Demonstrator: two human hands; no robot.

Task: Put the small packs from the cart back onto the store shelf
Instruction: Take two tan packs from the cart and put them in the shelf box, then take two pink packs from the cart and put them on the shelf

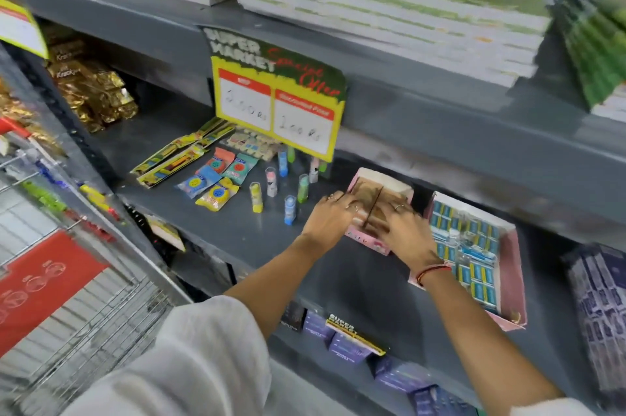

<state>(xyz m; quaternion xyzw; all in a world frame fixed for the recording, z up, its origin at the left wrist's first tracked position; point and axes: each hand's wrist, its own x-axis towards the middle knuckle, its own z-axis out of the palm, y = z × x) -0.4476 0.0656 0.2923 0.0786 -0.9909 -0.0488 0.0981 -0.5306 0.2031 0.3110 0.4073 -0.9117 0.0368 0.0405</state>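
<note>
White sleeve (pixel 189 358) nearest; I have both hands down in the pink box (pixel 386 185) on the shelf (pixel 355 273). Left hand (pixel 330 215) and right hand (pixel 404 229) lie flat, fingers spread. Whether packs sit beneath, I cannot tell. Pressing unevenly could shove the box into the standing tubes (pixel 290 208).

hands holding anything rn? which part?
Both left hand and right hand rest over the small pink cardboard box, near its front edge; an actual grip cannot be told.
</note>
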